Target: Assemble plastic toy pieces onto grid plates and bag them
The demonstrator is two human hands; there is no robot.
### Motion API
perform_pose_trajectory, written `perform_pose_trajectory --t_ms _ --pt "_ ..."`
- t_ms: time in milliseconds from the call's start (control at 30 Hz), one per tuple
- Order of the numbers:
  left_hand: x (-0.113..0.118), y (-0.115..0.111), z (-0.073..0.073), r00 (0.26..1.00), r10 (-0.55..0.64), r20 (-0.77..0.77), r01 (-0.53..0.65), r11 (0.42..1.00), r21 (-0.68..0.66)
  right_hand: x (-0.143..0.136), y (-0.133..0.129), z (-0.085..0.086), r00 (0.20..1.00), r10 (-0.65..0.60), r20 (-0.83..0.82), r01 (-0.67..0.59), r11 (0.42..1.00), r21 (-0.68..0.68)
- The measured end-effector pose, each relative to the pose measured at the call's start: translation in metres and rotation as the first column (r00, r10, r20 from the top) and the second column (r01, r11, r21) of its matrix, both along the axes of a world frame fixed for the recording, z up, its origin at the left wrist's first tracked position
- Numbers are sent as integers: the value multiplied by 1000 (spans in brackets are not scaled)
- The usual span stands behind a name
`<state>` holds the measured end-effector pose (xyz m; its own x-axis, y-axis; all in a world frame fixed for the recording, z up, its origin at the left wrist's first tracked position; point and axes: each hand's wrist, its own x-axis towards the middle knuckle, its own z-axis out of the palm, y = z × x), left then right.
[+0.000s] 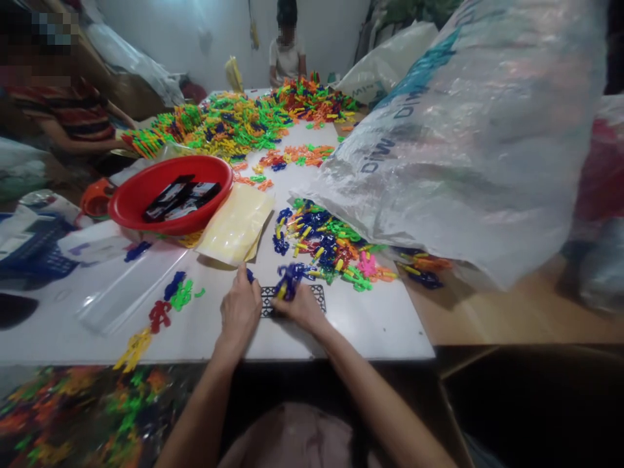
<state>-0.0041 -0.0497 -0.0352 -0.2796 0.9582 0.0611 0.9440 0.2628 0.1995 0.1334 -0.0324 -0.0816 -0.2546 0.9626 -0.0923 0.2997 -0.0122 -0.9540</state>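
My right hand (pixel 305 309) is closed on a dark blue plastic toy figure (pixel 288 281) with a yellow part, somewhat blurred. It sits over a black lattice rack (pixel 318 296) lying flat on the white table. At the rack's left end, my left hand (pixel 240 304) is curled with a small blue plastic piece (pixel 250 275) at its fingertips; most of that piece is hidden. Just beyond the hands lies a pile of blue, green, red and orange toy figures (pixel 326 244), several with yellow parts. Left of my left hand are loose blue, green, red (pixel 160 316) and yellow figures (pixel 134 349).
A red basin (pixel 170 224) holding dark printed packets stands left of yellowish sheets (pixel 236 224). A large white sack (pixel 439 162) leans over the right side. A big heap of toys (pixel 234 123) covers the far table. Two people (pixel 73 123) sit at left and back.
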Motion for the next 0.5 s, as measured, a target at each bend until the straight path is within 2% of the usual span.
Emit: perform_pose_trajectory --t_ms 133,200,267,333,400,500 --pt "-1 -1 0 997 -64 48 61 997 55 -24 -25 -21 998 15 -61 -19 997 -72" --pt "-4 -2 -1 992 -87 88 82 994 66 -29 -28 -29 996 54 -68 -53 998 14" --pt "-6 -1 -1 986 -98 137 89 993 72 -30 -28 -34 993 97 72 -108 980 167" --pt "-8 -1 0 974 -123 189 110 991 81 -29 -29 -36 949 122 292 -197 950 243" --pt "-9 -3 1 958 -173 228 158 984 85 -32 -30 -37 877 135 462 -268 935 235" --pt "-7 -6 4 955 -206 215 190 977 91 -44 -29 -34 818 149 556 -302 934 194"
